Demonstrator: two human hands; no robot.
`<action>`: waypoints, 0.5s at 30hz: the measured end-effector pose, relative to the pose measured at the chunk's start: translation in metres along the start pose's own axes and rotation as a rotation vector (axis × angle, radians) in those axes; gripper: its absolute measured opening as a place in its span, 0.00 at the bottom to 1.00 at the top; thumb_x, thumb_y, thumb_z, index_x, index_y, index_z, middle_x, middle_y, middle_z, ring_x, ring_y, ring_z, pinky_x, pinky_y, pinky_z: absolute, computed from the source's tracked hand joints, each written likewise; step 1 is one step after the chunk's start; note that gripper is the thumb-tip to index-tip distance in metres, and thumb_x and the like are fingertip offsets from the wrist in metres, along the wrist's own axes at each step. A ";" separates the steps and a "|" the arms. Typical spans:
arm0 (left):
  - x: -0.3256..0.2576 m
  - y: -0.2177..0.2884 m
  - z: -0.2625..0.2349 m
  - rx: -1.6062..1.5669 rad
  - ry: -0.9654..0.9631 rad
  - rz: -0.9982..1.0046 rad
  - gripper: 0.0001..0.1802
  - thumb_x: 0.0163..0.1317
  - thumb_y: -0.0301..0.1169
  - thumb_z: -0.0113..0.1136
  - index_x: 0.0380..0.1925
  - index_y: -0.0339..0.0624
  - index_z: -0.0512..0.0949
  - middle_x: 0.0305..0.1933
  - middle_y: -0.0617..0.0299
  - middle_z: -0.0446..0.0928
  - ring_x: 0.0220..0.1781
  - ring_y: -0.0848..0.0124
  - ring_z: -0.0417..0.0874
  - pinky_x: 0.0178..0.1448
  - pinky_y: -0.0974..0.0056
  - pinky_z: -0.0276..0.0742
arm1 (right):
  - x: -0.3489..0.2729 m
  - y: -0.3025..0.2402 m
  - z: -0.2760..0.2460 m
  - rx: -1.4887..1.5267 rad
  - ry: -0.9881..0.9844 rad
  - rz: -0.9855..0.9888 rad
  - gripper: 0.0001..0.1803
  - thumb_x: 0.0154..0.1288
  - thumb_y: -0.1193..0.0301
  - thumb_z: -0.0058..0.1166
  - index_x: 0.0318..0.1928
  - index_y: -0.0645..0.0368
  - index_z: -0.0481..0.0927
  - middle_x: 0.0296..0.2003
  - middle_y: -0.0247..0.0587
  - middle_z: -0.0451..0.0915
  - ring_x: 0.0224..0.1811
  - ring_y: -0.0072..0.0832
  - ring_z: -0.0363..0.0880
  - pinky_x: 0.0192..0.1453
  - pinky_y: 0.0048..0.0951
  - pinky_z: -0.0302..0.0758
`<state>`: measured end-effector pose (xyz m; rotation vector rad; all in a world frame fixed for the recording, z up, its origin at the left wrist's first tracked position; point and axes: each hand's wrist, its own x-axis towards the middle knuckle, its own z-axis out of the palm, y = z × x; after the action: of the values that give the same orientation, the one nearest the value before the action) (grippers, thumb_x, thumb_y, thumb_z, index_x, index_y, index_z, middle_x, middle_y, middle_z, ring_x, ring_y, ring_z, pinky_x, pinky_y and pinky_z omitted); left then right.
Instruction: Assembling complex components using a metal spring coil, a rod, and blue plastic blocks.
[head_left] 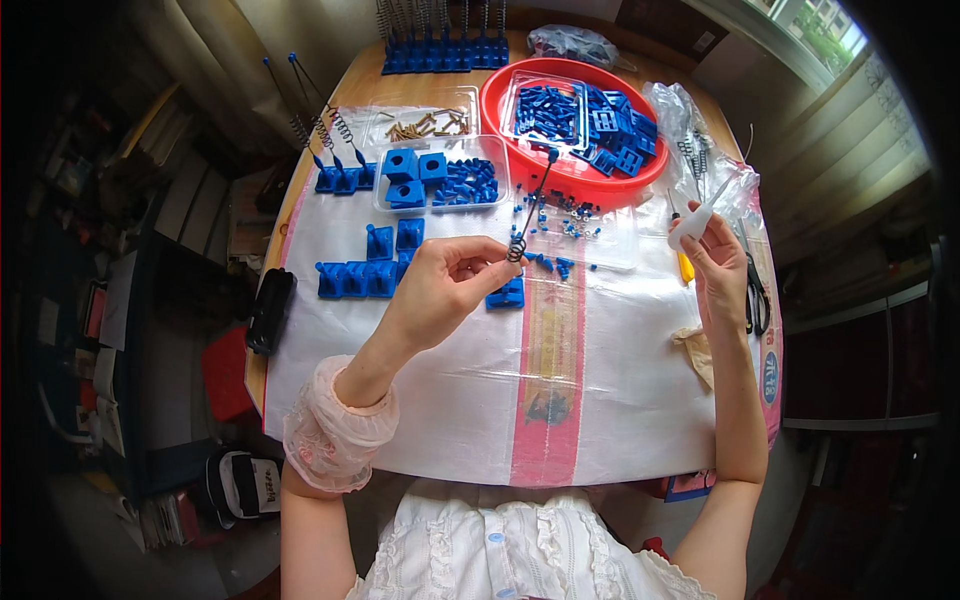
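Note:
My left hand [445,285] is closed, thumb and fingers pinching a black coil spring [516,248]. A thin dark rod with a blue tip rises from the spring, leaning to the right. Just below these fingertips a blue plastic base [507,295] sits on the table; whether the spring touches it I cannot tell. My right hand [720,270], raised at the right, is wrapped round a small translucent white bottle with a narrow nozzle [690,228]. Left of my left hand stand several blue plastic bases [357,280], some in a joined row and partly behind the hand.
A red basin [490,110] of blue parts stands at the back. Clear trays hold blue blocks [402,165] and brass-coloured pieces [430,124]. Finished-looking spring pieces [445,55] stand far back. Small loose parts [570,215], a yellow-handled tool [686,267] and scissors [758,295] lie around.

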<state>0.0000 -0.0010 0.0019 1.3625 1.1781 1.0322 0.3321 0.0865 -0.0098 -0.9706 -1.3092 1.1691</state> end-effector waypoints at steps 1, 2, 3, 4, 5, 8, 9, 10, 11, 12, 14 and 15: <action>0.000 -0.001 -0.001 -0.009 0.000 0.006 0.11 0.67 0.27 0.61 0.44 0.31 0.84 0.42 0.57 0.86 0.45 0.74 0.85 0.54 0.71 0.77 | 0.002 -0.002 -0.003 -0.062 -0.008 0.010 0.22 0.62 0.80 0.64 0.56 0.66 0.77 0.48 0.43 0.84 0.54 0.27 0.82 0.64 0.29 0.73; 0.000 -0.002 -0.001 -0.024 -0.002 0.005 0.11 0.68 0.27 0.60 0.44 0.31 0.84 0.42 0.57 0.85 0.45 0.74 0.85 0.53 0.71 0.77 | 0.003 -0.005 -0.003 -0.110 -0.014 0.003 0.21 0.61 0.80 0.64 0.55 0.65 0.78 0.47 0.43 0.85 0.53 0.27 0.82 0.64 0.29 0.74; 0.001 -0.003 -0.001 -0.028 -0.008 0.010 0.11 0.68 0.27 0.60 0.44 0.31 0.84 0.42 0.57 0.85 0.45 0.74 0.85 0.53 0.71 0.77 | 0.005 -0.008 -0.004 -0.157 -0.022 -0.002 0.20 0.60 0.80 0.64 0.53 0.65 0.78 0.45 0.43 0.85 0.52 0.27 0.83 0.63 0.28 0.75; 0.000 -0.004 -0.001 -0.027 -0.009 0.012 0.11 0.68 0.27 0.60 0.44 0.31 0.84 0.41 0.57 0.85 0.45 0.74 0.85 0.54 0.71 0.77 | 0.007 -0.006 -0.007 -0.205 -0.025 -0.018 0.18 0.60 0.80 0.65 0.51 0.65 0.79 0.44 0.43 0.86 0.49 0.27 0.84 0.59 0.28 0.78; 0.001 -0.005 -0.001 -0.027 -0.008 0.015 0.10 0.68 0.27 0.60 0.44 0.31 0.84 0.41 0.57 0.85 0.45 0.73 0.85 0.54 0.71 0.77 | 0.009 -0.004 -0.010 -0.248 -0.037 -0.022 0.18 0.59 0.80 0.65 0.50 0.65 0.79 0.43 0.43 0.86 0.49 0.26 0.84 0.57 0.28 0.79; 0.001 -0.003 0.001 -0.027 -0.013 0.017 0.10 0.68 0.27 0.60 0.44 0.31 0.84 0.41 0.57 0.85 0.45 0.73 0.85 0.54 0.71 0.78 | 0.014 0.010 -0.012 -0.426 -0.067 -0.049 0.16 0.57 0.79 0.66 0.47 0.64 0.81 0.39 0.41 0.86 0.45 0.25 0.85 0.50 0.27 0.80; 0.001 -0.003 0.001 -0.031 -0.011 0.017 0.10 0.68 0.27 0.60 0.44 0.31 0.84 0.41 0.57 0.85 0.45 0.73 0.85 0.54 0.71 0.78 | 0.016 0.014 -0.012 -0.504 -0.059 -0.055 0.15 0.56 0.79 0.67 0.46 0.63 0.82 0.38 0.40 0.86 0.43 0.24 0.84 0.49 0.27 0.80; 0.001 -0.004 0.001 -0.021 -0.009 0.017 0.10 0.68 0.27 0.60 0.44 0.31 0.84 0.41 0.57 0.85 0.45 0.73 0.85 0.54 0.71 0.78 | 0.019 0.019 -0.012 -0.580 -0.052 -0.059 0.15 0.55 0.78 0.67 0.44 0.63 0.83 0.38 0.39 0.86 0.42 0.23 0.84 0.47 0.26 0.79; 0.002 -0.006 0.000 -0.012 -0.007 0.016 0.10 0.68 0.27 0.60 0.44 0.31 0.84 0.41 0.57 0.85 0.45 0.73 0.85 0.53 0.71 0.78 | 0.020 0.023 -0.012 -0.657 -0.045 -0.063 0.14 0.54 0.78 0.67 0.43 0.62 0.84 0.37 0.38 0.86 0.40 0.23 0.83 0.46 0.26 0.79; 0.002 -0.007 0.000 -0.003 -0.005 0.016 0.10 0.68 0.27 0.60 0.44 0.32 0.84 0.41 0.57 0.85 0.45 0.73 0.85 0.53 0.71 0.77 | 0.022 0.026 -0.012 -0.682 -0.047 -0.077 0.14 0.53 0.78 0.68 0.43 0.62 0.84 0.36 0.38 0.85 0.39 0.22 0.81 0.44 0.26 0.78; 0.001 -0.005 0.000 -0.013 -0.006 0.012 0.10 0.68 0.27 0.60 0.44 0.32 0.84 0.41 0.56 0.85 0.45 0.73 0.85 0.53 0.71 0.78 | 0.024 0.033 -0.011 -0.728 -0.053 -0.105 0.16 0.50 0.77 0.69 0.42 0.61 0.85 0.33 0.37 0.83 0.36 0.22 0.78 0.42 0.27 0.75; 0.001 -0.005 0.000 -0.018 -0.007 0.011 0.10 0.68 0.27 0.60 0.44 0.32 0.84 0.41 0.56 0.85 0.45 0.73 0.85 0.53 0.71 0.78 | 0.026 0.036 -0.011 -0.752 -0.055 -0.120 0.16 0.49 0.77 0.69 0.42 0.61 0.85 0.32 0.37 0.82 0.34 0.22 0.76 0.41 0.28 0.74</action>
<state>-0.0002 0.0004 -0.0031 1.3589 1.1554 1.0425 0.3376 0.1192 -0.0405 -1.3655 -1.8770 0.6013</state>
